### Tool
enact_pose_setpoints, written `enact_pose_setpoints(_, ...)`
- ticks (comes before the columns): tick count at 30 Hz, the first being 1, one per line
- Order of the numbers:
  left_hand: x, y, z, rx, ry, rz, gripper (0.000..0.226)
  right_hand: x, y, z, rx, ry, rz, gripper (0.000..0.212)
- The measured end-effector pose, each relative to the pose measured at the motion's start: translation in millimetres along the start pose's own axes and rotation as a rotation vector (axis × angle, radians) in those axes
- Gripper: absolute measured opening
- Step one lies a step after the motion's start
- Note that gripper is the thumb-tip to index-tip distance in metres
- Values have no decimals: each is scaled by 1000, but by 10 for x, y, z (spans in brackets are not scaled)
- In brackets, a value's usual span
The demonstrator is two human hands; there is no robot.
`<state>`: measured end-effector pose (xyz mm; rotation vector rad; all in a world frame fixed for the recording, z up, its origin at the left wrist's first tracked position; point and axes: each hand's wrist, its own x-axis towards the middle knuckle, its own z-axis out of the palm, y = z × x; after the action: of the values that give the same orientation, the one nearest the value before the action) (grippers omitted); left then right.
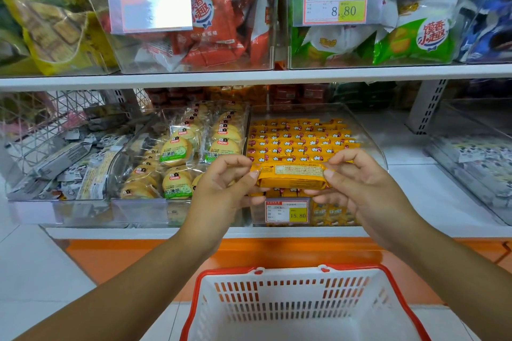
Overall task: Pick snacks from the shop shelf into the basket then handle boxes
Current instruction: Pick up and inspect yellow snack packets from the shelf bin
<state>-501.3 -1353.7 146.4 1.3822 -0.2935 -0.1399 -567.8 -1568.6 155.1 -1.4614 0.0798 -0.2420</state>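
A small yellow snack packet [291,176] is held level in front of the lower shelf, its printed back facing me. My left hand [224,183] pinches its left end and my right hand [357,183] pinches its right end. Behind the packet, a clear bin [368,135] holds several rows of the same yellow packets [299,138]. Below my arms stands a white shopping basket with a red rim [299,310]; the visible part of its inside looks empty.
A clear bin of round cakes in green-labelled wrappers [177,158] sits left of the yellow one, and a bin of grey-white packets [69,166] lies further left. The upper shelf [249,75] carries bins of red and green snack bags. An orange base [277,252] runs under the shelf.
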Motion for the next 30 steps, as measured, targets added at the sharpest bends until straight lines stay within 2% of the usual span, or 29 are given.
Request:
enact_pose_setpoints(3, -7, -21, 21, 67, 25, -2, 15, -6, 8, 11, -37, 7, 3, 9)
enact_pose_setpoints(7, -2, -24, 6, 32, -17, -31, 22, -9, 7, 12, -62, -21, 18, 34)
enact_pose_setpoints(10, 14, -22, 2, 21, -27, -46, 26, 3, 23, 2, -98, -2, 23, 28)
enact_pose_setpoints(15, 26, -28, 7, -15, -47, -60, 19, 10, -15, -20, 26, -10, 32, 22)
enact_pose_setpoints(20, 56, -64, -25, -24, -81, -96, 15, 17, -6, -31, 73, -40, 41, 33)
enact_pose_setpoints(23, 66, -53, -59, -32, -103, -118, 30, 10, -16, -33, 55, -87, 56, 44)
enact_pose_setpoints(25, 62, -58, -69, 31, -127, -108, 41, 14, -10, -25, 9, -63, 45, 41)
enact_pose_setpoints(30, 22, -124, -13, 191, -150, -57, 29, 23, -4, 7, -117, 35, -6, 20)
